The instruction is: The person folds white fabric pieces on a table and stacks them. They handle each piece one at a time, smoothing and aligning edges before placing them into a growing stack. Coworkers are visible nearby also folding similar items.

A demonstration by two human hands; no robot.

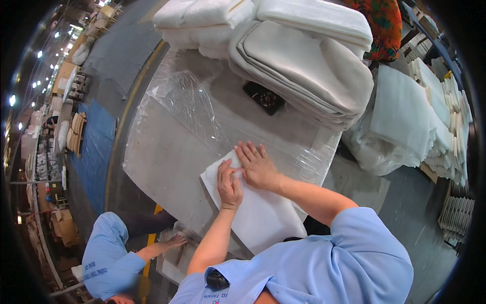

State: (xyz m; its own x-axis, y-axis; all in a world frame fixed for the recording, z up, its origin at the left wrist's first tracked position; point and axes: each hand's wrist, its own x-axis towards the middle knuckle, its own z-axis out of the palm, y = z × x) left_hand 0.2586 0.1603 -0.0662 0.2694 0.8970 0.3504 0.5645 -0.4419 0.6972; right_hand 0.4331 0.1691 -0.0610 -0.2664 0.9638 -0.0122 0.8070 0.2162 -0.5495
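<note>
A long white padding piece point(266, 215) lies on the plastic-covered work surface close to my body. My right hand point(257, 166) rests flat on its far end, fingers stretched out and slightly spread. Beside it, my left hand point(230, 187) has its fingers bent, with thumb and fingertips closed on a bit of white material at the padding's surface. The two hands nearly touch. Beyond them stands a stack of light grey cushion covers point(304, 66), with a dark square box or pad point(264, 97) at its near edge.
White padding stacks point(202, 20) line the far edge of the table point(162, 147). Clear plastic film point(190, 101) lies crumpled across it. More white sheets point(405, 106) are piled at the right. A co-worker in a blue shirt point(104, 258) is at the lower left, one hand by the table.
</note>
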